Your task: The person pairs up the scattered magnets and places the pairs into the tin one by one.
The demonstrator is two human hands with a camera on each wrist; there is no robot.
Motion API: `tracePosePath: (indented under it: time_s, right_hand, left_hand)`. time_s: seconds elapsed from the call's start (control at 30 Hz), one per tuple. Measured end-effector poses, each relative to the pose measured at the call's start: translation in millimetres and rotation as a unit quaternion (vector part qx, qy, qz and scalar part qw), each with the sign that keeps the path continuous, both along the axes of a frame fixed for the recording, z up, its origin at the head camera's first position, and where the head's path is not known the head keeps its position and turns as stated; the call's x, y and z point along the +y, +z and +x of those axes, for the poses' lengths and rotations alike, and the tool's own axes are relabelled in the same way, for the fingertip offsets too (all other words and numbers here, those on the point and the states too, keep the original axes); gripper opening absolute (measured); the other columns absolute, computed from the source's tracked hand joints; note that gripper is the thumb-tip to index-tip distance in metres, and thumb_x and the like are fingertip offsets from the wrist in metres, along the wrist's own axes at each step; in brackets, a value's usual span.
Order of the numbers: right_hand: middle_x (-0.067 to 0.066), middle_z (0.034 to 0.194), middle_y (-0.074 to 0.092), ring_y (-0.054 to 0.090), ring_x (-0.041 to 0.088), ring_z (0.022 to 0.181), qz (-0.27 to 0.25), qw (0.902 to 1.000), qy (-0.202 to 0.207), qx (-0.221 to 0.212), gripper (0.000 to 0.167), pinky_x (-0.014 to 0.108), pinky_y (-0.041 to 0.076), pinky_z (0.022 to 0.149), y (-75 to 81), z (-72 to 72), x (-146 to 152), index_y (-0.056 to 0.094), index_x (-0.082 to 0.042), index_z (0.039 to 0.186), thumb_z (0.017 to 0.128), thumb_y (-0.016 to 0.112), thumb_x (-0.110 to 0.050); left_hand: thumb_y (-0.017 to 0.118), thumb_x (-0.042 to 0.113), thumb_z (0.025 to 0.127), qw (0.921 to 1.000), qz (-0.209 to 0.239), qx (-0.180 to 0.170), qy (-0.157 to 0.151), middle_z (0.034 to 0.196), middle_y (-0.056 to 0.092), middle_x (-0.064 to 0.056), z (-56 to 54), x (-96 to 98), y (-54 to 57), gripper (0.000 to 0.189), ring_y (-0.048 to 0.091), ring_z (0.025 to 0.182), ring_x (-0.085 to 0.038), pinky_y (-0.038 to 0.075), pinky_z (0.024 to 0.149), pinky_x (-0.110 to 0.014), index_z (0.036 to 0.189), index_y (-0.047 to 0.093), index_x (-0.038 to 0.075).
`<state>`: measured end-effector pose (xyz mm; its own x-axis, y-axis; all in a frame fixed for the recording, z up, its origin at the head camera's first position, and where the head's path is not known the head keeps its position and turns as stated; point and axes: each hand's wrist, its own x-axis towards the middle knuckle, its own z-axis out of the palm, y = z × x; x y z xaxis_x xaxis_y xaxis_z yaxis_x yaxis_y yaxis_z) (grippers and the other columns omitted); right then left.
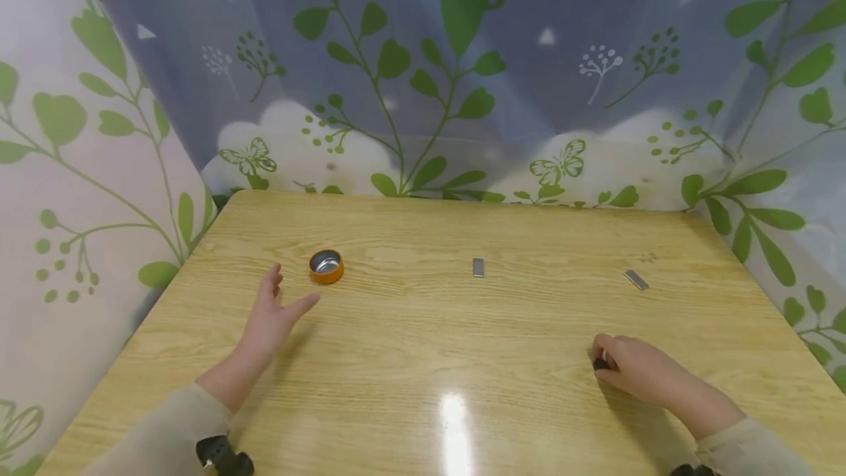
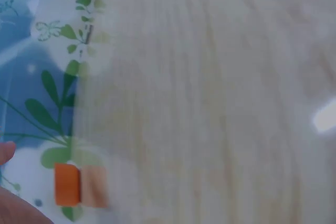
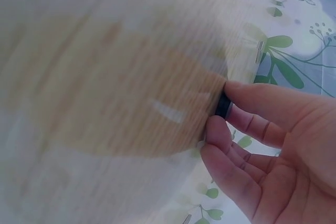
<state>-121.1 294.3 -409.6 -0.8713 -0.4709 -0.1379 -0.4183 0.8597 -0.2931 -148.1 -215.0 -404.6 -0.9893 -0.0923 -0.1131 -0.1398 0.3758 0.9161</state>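
Note:
My right hand [image 1: 641,369] is low over the front right of the table, pinching a small black object [image 3: 223,105] between thumb and fingertips. It looks short with a smooth side; I cannot tell its kind. On the left, my left hand [image 1: 267,325] is held with thumb and fingers spread apart and nothing between them. Just beyond its fingertips stands a small round bowl [image 1: 327,267], orange outside and bare metal inside. The left wrist view catches the orange side of this bowl [image 2: 67,184] past the edge of the hand.
A small grey rectangular piece [image 1: 478,267] lies near the middle of the wooden table [image 1: 396,329]. Another grey rectangular piece [image 1: 636,280] lies at an angle farther right, beyond the right hand. Leaf-patterned curtains [image 1: 423,94] enclose the table's back and sides.

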Motion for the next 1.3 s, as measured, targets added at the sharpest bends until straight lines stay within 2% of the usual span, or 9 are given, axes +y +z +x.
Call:
tracePosePath:
  time_s: [0.13,0.3,0.4,0.57,0.83,1.03,1.2,1.3]
  right_hand:
    - [-0.004,0.074,0.051,0.046,0.007,0.065,0.004,1.0,0.001,0.004,0.02,0.029,0.043,0.056,-0.6,-0.2,-0.9,0.056,-0.008,0.089,0.079,0.073,-0.009]
    - [-0.003,0.075,0.052,0.048,0.008,0.066,0.006,1.0,0.002,0.002,0.02,0.029,0.043,0.057,0.1,0.2,-1.0,0.056,-0.008,0.09,0.079,0.073,-0.01]
    - [-0.003,0.075,0.051,0.047,0.008,0.066,0.006,1.0,-0.003,0.001,0.019,0.029,0.043,0.057,0.6,0.6,-0.1,0.056,-0.008,0.09,0.08,0.072,-0.01]
    - [-0.004,0.074,0.05,0.047,0.008,0.065,0.002,1.0,0.001,0.001,0.019,0.029,0.043,0.057,1.6,2.5,1.6,0.056,-0.009,0.09,0.08,0.072,-0.01]
    - [-0.007,0.076,0.053,0.048,0.005,0.067,-0.013,0.9998,0.014,0.002,0.019,0.026,0.045,0.059,3.3,1.6,3.5,0.059,-0.007,0.09,0.078,0.074,-0.01]
    - [-0.007,0.077,0.054,0.049,0.005,0.068,-0.02,0.9996,0.011,-0.016,0.019,0.026,0.046,0.059,3.6,0.4,5.3,0.062,-0.005,0.091,0.077,0.075,-0.009]
    - [-0.006,0.079,0.057,0.053,0.008,0.071,-0.025,0.9991,0.003,-0.034,0.018,0.027,0.048,0.061,5.5,0.8,7.3,0.063,-0.003,0.09,0.077,0.075,-0.01]
    - [-0.005,0.08,0.058,0.054,0.008,0.072,-0.028,0.999,0.003,-0.035,0.019,0.027,0.048,0.062,6.3,1.2,8.1,0.064,-0.003,0.091,0.077,0.074,-0.01]
  left_hand:
    - [0.063,0.028,0.09,0.9988,0.016,-0.045,0.011,0.152,-0.004,-0.026,-1.1,-4.5,-7.2,0.099,0.001,0.138,-0.04,0.012,0.11,-0.05,0.147,-0.014,0.006]
    - [0.065,0.028,0.089,0.9981,0.002,-0.061,0.004,0.151,0.002,-0.028,-10.1,-5.9,-16.0,0.099,0.007,0.138,-0.039,0.013,0.11,-0.049,0.148,-0.012,0.005]
    - [0.066,0.026,0.088,0.9982,-0.01,-0.059,-0.009,0.15,0.008,-0.028,-21.5,-5.4,-19.3,0.097,0.011,0.138,-0.039,0.016,0.11,-0.048,0.148,-0.008,0.003]
    - [0.066,0.021,0.088,0.998,0.005,-0.052,-0.035,0.149,0.013,-0.029,-42.9,-8.6,-22.3,0.094,0.016,0.137,-0.038,0.021,0.109,-0.045,0.148,-0.003,0.001]
    - [0.067,0.016,0.087,0.9966,0.008,-0.027,-0.077,0.148,0.016,-0.029,-64.9,-16.4,-28.3,0.093,0.019,0.136,-0.039,0.023,0.108,-0.045,0.148,-0.001,-0.002]
    - [0.067,0.013,0.087,0.9947,-0.003,-0.005,-0.102,0.146,0.023,-0.029,-71.8,-20.5,-32.3,0.083,0.025,0.134,-0.04,0.026,0.107,-0.046,0.147,0.011,-0.004]
    - [0.067,0.013,0.087,0.9938,-0.005,0.007,-0.111,0.143,0.032,-0.027,-72.2,-21.5,-37.1,0.073,0.032,0.13,-0.039,0.031,0.104,-0.046,0.144,0.024,-0.006]
    - [0.066,0.013,0.088,0.9937,0.001,0.009,-0.112,0.142,0.034,-0.026,-72.4,-22.5,-38.5,0.071,0.034,0.129,-0.038,0.033,0.102,-0.046,0.143,0.026,-0.005]
